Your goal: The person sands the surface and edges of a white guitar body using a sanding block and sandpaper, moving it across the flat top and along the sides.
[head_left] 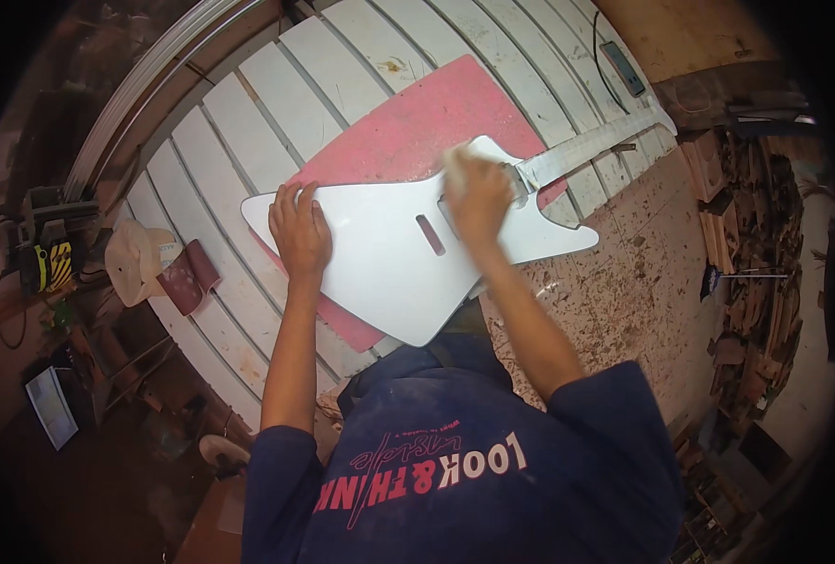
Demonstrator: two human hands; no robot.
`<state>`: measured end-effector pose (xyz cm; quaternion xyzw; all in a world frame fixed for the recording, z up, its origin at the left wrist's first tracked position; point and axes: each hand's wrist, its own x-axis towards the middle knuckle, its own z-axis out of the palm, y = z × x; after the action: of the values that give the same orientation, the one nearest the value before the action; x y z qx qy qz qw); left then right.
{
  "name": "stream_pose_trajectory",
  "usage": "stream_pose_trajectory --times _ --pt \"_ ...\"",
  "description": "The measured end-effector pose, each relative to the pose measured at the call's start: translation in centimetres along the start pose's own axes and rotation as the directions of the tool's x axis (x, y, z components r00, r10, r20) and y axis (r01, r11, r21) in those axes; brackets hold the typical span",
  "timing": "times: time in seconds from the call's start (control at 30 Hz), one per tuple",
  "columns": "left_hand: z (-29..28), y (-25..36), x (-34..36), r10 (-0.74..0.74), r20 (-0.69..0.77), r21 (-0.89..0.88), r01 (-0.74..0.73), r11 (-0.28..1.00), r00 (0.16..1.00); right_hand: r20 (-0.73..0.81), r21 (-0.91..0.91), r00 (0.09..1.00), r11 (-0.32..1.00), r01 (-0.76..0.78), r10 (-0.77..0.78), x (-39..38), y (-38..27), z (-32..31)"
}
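White guitar body (pixel 370 254): lies flat across the pink mat (pixel 398 122), its pointed end toward the person and a dark slot (pixel 429 237) in its middle.
Neck (pixel 596 150): pale, joined to the body and running off to the far right, over the bench (pixel 323 61).
Left hand (pixel 301 230): resting palm down on the left end of the body, fingers slightly apart, pointing to the far side.
Right hand (pixel 481 199): curled over a pale pad (pixel 453 171) and clamped on it, on the body near where the neck joins; both are blurred.
Bench top: pale slats with dark gaps; the pink mat lies on it.
Bench, left side: a dark red sheet (pixel 187 284) beside a crumpled beige cloth (pixel 131 263).
Bench, far right: a dark power strip (pixel 622 70).
Writing: white and red lettering (pixel 422 470) across the dark blue shirt (pixel 502 508), bold capitals with outlined script and a tiny line beside them.
Markings: yellow and black stripes on a box (pixel 56 267) left of the bench.
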<state>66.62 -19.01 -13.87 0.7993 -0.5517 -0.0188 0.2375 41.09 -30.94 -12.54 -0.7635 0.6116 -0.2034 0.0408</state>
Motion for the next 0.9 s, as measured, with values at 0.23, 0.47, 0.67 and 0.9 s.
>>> stream_pose_trajectory --times 0.23,0.47,0.67,0.9 --pt "0.3 -1.9 -0.3 0.005 0.035 -0.032 -0.004 0.999 0.999 0.112 0.289 0.900 0.880 0.377 -0.422 -6.3 -5.4 0.3" --pt "0.4 -12.4 -2.9 -0.377 -0.148 -0.093 0.366 0.926 0.915 0.205 0.260 0.840 0.855 0.449 -0.503 -8.5 -5.5 -2.2" --pt "0.0 -9.0 -1.9 -0.502 -0.026 -0.194 0.488 0.851 0.864 0.235 0.387 0.721 0.743 0.546 -0.652 -7.6 -8.9 -1.6" --pt "1.2 -12.1 -1.8 -0.483 -0.199 -0.280 0.423 0.862 0.852 0.211 0.481 0.627 0.638 0.601 -0.750 -9.6 -8.4 -1.4"
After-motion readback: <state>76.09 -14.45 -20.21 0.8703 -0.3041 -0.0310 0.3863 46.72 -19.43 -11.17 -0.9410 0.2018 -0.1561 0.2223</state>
